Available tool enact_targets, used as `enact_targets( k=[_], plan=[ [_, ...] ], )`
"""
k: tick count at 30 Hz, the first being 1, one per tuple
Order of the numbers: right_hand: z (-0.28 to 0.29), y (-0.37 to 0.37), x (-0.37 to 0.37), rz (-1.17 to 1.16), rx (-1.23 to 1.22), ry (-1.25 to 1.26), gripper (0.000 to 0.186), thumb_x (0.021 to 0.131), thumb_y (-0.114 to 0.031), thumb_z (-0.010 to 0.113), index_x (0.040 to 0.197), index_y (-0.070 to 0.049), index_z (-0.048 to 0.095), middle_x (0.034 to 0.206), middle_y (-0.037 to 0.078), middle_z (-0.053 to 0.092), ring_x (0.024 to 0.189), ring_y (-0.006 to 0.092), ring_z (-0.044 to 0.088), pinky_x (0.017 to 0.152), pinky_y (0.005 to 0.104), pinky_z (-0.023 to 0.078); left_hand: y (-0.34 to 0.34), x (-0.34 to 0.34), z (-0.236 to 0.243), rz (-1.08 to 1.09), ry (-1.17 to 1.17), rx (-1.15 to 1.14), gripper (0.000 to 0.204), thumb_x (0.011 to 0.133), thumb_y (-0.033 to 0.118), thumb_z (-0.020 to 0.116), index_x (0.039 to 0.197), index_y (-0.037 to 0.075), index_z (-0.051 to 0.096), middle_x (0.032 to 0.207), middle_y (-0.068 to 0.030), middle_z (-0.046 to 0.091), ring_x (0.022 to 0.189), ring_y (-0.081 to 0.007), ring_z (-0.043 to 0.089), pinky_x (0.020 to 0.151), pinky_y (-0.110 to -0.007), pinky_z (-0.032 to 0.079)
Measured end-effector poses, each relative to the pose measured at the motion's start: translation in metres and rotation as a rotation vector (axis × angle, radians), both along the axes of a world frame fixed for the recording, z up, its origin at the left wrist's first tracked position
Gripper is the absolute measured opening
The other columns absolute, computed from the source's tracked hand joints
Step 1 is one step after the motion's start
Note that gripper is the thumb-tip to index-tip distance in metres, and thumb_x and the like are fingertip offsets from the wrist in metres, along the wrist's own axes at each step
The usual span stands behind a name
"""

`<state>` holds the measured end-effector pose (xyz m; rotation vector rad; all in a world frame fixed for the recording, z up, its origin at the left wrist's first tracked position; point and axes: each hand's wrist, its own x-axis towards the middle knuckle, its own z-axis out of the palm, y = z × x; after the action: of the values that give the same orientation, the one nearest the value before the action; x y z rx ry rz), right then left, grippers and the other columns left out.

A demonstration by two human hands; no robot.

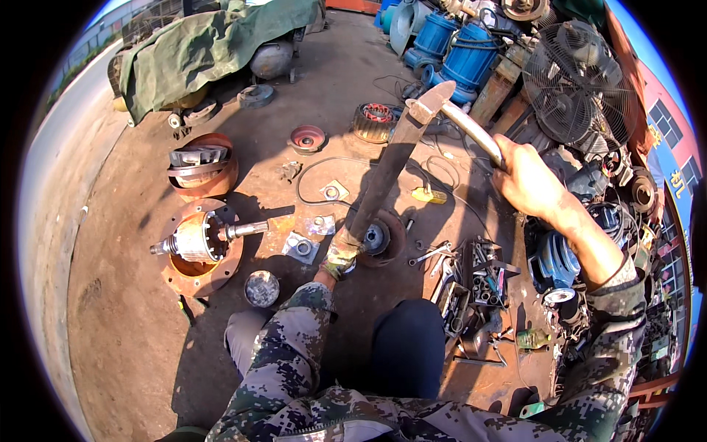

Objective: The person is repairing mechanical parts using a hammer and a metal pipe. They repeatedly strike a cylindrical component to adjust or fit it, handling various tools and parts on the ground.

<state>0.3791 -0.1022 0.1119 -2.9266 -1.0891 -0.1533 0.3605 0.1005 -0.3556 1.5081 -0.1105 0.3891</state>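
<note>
My left hand (342,253), in a soiled work glove, is wrapped around the lower part of a long dark metal pipe (388,175). The pipe's lower end is over a round metal housing (396,240) with a grey ring-shaped centre, between my knees and the tools. My right hand (532,181) is bare and closed round the handle of a hammer (471,130). The hammer's rusty head overlaps the pipe's top end; whether they touch I cannot tell. Left of the pipe lies a rotor on a shaft (197,237), resting on a rusty flange (193,283).
Wrenches and sockets fill a tool tray (482,283) near my right knee. A small tin (261,289) and a bearing on plastic (301,247) lie left of my left hand. Blue motors (471,55) and a caged fan (580,81) stand far right. A cable (300,184) loops across the ground.
</note>
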Motion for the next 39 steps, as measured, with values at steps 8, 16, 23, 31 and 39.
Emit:
enact_targets(
  k=[8, 16, 23, 31, 39],
  plan=[
    [0.089, -0.027, 0.004, -0.163, 0.541, -0.032, 0.012, 0.098, -0.011, 0.065, 0.107, -0.004, 0.062, 0.066, -0.005, 0.049, 0.057, 0.0042, 0.045, 0.051, 0.0253, 0.037, 0.007, -0.017, 0.001, 0.001, 0.051, 0.008, 0.052, 0.083, 0.022, 0.085, 0.127, 0.006, 0.062, 0.116, -0.0106, 0.071, 0.106, -0.0254, 0.067, 0.094, -0.038, 0.053],
    [0.039, -0.010, 0.002, 0.086, -0.181, -0.089, 0.023, 0.086, 0.002, 0.061, 0.110, -0.001, 0.064, 0.085, 0.027, 0.067, 0.087, 0.0452, 0.067, 0.081, 0.0474, 0.053, -0.010, -0.014, 0.002, -0.022, 0.059, -0.017, 0.051, 0.083, 0.023, 0.085, 0.126, 0.006, 0.063, 0.114, -0.0110, 0.072, 0.105, -0.0255, 0.068, 0.093, -0.038, 0.054],
    [0.091, -0.017, 0.036, -0.103, 0.859, 0.084, 0.012, 0.103, -0.014, 0.064, 0.102, -0.006, 0.055, 0.062, -0.008, 0.041, 0.044, 0.0022, 0.032, 0.039, 0.0226, 0.027, 0.010, -0.013, 0.007, 0.009, 0.073, -0.074, 0.050, 0.083, 0.024, 0.085, 0.125, 0.007, 0.063, 0.113, -0.0114, 0.072, 0.103, -0.0255, 0.068, 0.092, -0.038, 0.054],
    [-0.156, -0.198, -0.009, -0.418, 0.600, 0.502, 0.016, 0.101, -0.011, 0.065, 0.116, -0.010, 0.060, 0.061, -0.005, 0.048, 0.035, 0.0039, 0.035, 0.030, 0.0222, 0.025, 0.000, -0.015, 0.006, 0.085, 0.067, -0.049, 0.059, 0.074, 0.022, 0.084, 0.129, 0.010, 0.065, 0.114, -0.0118, 0.074, 0.108, -0.0280, 0.070, 0.093, -0.042, 0.055],
    [-0.404, -0.228, -0.121, -0.729, -0.003, 1.053, 0.038, 0.094, -0.004, 0.062, 0.131, -0.002, 0.061, 0.073, 0.004, 0.062, 0.049, 0.0119, 0.054, 0.042, 0.0275, 0.041, 0.028, -0.027, 0.005, 0.116, 0.119, 0.022, 0.063, 0.073, 0.025, 0.085, 0.129, 0.007, 0.063, 0.121, -0.0183, 0.071, 0.110, -0.0349, 0.070, 0.090, -0.044, 0.056]
  ],
)
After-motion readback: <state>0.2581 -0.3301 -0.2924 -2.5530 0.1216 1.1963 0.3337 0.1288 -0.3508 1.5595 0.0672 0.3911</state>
